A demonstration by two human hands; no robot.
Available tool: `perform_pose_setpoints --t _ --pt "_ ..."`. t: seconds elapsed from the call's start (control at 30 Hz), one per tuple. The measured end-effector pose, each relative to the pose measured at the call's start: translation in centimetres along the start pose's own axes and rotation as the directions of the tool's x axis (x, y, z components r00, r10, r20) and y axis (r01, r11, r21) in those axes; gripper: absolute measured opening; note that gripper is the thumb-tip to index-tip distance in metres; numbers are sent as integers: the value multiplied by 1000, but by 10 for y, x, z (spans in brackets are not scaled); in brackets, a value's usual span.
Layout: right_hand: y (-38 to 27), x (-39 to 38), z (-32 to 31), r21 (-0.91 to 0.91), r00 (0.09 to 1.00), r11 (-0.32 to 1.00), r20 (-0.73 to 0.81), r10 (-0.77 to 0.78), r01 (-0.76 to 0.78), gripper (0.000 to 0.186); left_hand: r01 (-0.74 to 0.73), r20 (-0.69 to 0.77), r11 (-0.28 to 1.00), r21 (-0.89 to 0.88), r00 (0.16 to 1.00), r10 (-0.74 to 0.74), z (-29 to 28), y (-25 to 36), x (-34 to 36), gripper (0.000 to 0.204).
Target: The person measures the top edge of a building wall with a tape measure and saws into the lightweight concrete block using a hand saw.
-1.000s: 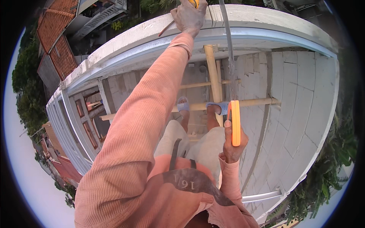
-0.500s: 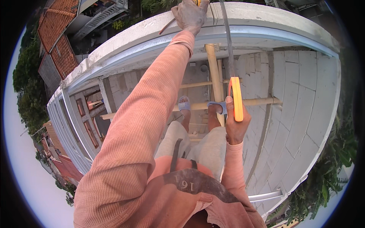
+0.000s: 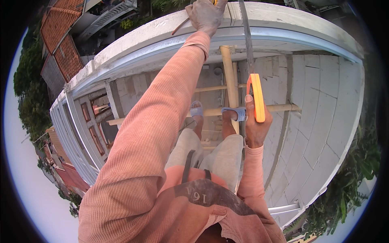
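Note:
My right hand is wrapped around the orange and yellow handle of a handsaw. Its long grey blade points away from me and crosses the top of the pale block wall. To the left of the blade, my left hand rests on that wall top. Its fingers close around a small yellow thing, mostly hidden and cut off by the picture's upper edge. A thin reddish-brown stick sticks out beside this hand. Dark cut lines show in the wall top between hand and blade.
Under my sandalled feet run bamboo poles, with a floor far below. A light metal rail follows the wall's near side. Block walls rise at right; metal studs stand at left. Tiled roofs lie beyond.
The handsaw and my right hand have moved forward and slightly right, the blade sliding farther over the wall. My left hand has shifted very slightly right.

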State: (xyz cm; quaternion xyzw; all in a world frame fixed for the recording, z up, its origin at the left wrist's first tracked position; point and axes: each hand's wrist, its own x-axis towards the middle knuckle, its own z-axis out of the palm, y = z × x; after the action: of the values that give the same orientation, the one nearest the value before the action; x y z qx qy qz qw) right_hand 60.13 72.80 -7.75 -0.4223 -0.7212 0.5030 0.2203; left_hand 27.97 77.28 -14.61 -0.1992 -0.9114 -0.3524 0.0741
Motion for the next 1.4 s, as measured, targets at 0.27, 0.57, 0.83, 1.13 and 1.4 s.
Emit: perform_pose_setpoints --t 0.27,0.57,0.83,1.13,1.4 --pt "3 6 4 -32 998 998 39 46 -45 23 98 65 992 -73 993 -93 -6 3 2 53" --pt "5 -7 -18 -56 989 994 107 97 -92 21 94 57 995 -28 994 -92 -2 0 3 48" --pt "8 -74 -50 -196 988 972 59 146 -132 14 -37 -8 998 45 999 37 -1 3 2 50" --pt "-10 -6 5 -108 994 989 31 102 -98 17 60 3 998 -20 998 -60 -1 0 3 53" --pt "3 -95 -50 -275 982 950 74 173 -147 12 64 18 997 -52 998 -64 -5 4 1 53"
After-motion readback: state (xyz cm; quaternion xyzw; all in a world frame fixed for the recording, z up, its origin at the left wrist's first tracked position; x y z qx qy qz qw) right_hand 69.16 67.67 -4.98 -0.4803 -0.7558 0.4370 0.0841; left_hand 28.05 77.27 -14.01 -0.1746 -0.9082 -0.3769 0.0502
